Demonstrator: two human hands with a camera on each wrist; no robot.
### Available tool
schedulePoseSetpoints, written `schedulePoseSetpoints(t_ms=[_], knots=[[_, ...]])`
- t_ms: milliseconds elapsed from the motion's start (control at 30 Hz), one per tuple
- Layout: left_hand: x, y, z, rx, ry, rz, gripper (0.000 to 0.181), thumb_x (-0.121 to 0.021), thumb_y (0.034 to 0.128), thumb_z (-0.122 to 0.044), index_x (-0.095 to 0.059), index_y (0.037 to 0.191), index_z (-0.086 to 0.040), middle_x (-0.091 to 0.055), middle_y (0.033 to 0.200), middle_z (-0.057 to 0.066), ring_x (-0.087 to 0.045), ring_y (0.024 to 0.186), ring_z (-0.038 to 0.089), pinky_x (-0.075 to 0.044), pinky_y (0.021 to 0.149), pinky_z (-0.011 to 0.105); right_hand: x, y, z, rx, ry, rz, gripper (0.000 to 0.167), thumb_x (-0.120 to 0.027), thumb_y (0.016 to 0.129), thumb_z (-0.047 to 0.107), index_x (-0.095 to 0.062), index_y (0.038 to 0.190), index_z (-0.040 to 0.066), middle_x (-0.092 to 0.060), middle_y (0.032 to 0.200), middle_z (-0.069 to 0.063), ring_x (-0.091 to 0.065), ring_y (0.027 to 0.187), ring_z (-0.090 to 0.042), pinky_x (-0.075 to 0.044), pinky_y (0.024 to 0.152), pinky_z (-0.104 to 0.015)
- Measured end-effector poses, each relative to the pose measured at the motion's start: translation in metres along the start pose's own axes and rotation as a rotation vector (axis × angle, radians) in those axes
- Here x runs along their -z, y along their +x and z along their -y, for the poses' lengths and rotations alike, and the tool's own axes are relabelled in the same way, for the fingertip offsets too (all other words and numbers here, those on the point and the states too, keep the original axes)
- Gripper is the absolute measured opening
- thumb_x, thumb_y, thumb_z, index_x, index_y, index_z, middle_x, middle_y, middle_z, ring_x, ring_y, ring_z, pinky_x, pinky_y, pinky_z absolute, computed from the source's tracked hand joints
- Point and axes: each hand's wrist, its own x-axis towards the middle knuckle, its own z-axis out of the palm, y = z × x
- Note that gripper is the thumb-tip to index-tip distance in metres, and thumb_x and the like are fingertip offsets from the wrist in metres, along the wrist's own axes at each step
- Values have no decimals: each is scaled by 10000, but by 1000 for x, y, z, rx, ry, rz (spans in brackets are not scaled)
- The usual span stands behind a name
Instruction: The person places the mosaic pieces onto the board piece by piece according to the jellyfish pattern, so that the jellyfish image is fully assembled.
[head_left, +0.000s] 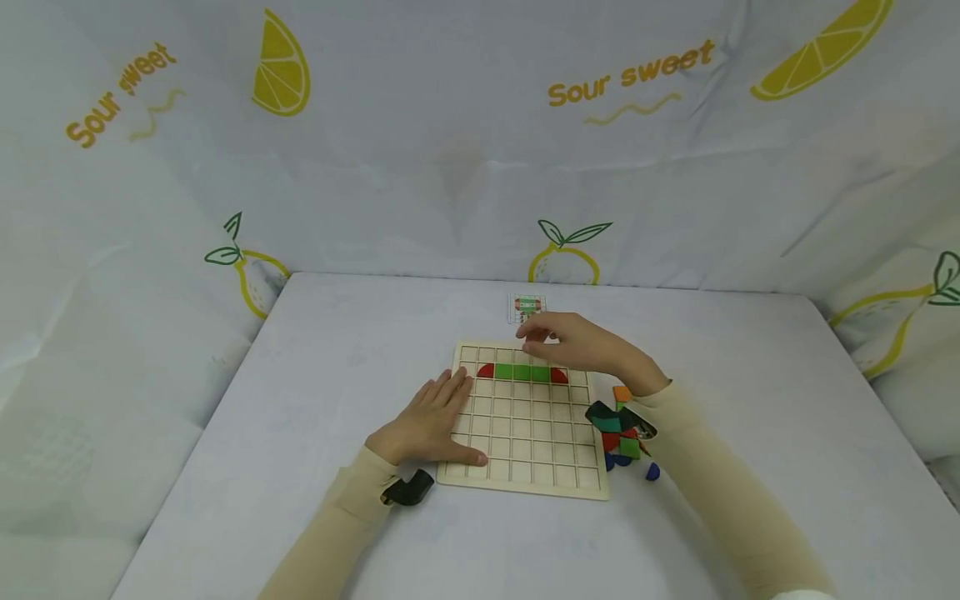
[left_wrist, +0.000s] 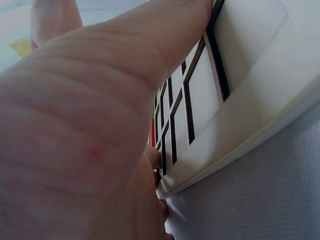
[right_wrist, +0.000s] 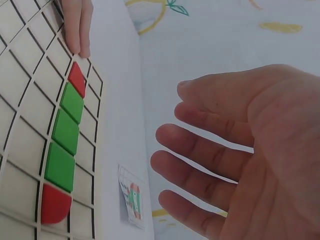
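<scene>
A wooden grid board (head_left: 532, 429) lies on the table, with a row of three green squares (head_left: 522, 372) between two red rounded pieces (head_left: 558, 376) near its far side. My left hand (head_left: 431, 425) rests flat on the board's left edge, fingers straight and thumb spread. Above the board's far edge hovers my right hand (head_left: 573, 340), its fingers loosely bent and nothing in them. In the right wrist view the same empty right hand (right_wrist: 225, 150) is beside the green squares (right_wrist: 65, 131) and the board.
Colored pieces (head_left: 630, 448), among them green, red, orange and blue ones, lie right of the board, partly hidden by the right wrist's camera. Beyond the board is a small printed card (head_left: 528, 305). A patterned cloth (head_left: 450, 167) hangs behind the table.
</scene>
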Motion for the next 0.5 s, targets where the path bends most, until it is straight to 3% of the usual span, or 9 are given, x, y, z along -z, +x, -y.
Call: schedulePoseSetpoints(t_ms=[400, 500], knots=[[-2, 1, -3, 10, 6, -10, 1229, -715, 791, -708, -95, 1631, -59, 2, 1722, 107, 16, 1599, 318, -65, 1294, 529, 18, -45, -28, -138, -40, -89, 365, -581, 1040, 274, -628, 1318, 42, -678, 1229, -92, -603, 1165, -282, -476, 1056, -550], [-2, 2, 1, 2, -5, 0, 1188, -676, 828, -709, -83, 1633, -67, 14, 1723, 101, 28, 1599, 316, -52, 1296, 521, 22, -55, -34, -169, -43, -107, 369, -577, 1040, 283, -626, 1319, 48, -672, 1240, -100, -593, 1170, -284, -481, 1048, -552]])
